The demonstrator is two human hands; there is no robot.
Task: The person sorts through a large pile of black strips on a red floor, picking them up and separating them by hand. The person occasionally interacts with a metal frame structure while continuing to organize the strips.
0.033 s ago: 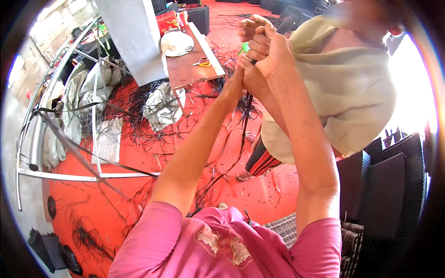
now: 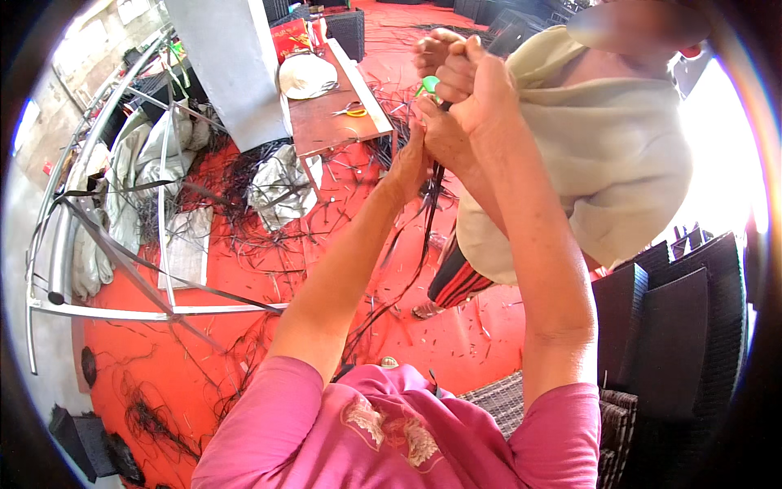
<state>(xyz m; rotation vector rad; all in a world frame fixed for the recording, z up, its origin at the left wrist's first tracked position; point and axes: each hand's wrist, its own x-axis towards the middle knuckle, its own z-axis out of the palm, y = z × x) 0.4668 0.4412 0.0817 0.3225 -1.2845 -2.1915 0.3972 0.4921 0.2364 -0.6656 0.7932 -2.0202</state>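
Note:
In front of me, at the upper middle, both my arms stretch out to a bundle of thin black strips hanging below the hands. My right hand is curled into a fist around its upper part. Lower and to the left, my left hand is closed at the strips, its fingers partly hidden. A co-worker's hand sits between mine, the forearm coming from the right. Behind my right fist, another hand shows curled fingers. Something small and green peeks out among the hands.
A co-worker in a beige top stands close on the right. Dark woven panels are stacked lower right. Yellow-handled scissors lie on a brown table. A metal frame stands left; strip scraps litter the red floor.
The view has shifted slightly. The hands stay together in nearly the same place, and the hanging black strips show a little more spread out.

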